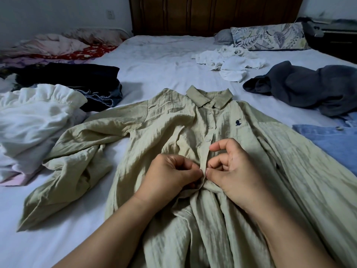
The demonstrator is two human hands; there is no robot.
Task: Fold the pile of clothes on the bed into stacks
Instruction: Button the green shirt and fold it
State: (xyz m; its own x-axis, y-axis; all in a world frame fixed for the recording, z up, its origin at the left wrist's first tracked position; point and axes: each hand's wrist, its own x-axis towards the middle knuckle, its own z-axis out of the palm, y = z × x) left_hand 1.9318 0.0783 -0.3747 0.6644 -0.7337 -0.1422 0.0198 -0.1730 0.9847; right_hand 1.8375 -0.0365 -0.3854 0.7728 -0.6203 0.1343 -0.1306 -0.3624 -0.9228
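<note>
A pale green button-up shirt (173,124) lies face up on the white bed sheet (158,60), collar away from me, sleeves spread to both sides. My left hand (170,176) pinches the left edge of the button placket at mid-chest. My right hand (231,171) pinches the placket's right edge directly opposite, thumb and finger tips nearly meeting my left hand's. The fabric bunches up just below both hands. Several buttons above them look fastened.
A white ruffled garment (34,120) and a dark folded stack (81,82) lie at the left. A dark grey garment (313,88), a blue one (336,140), crumpled white clothes (229,62) and a patterned pillow (268,36) are on the right. A wooden headboard (193,14) stands behind.
</note>
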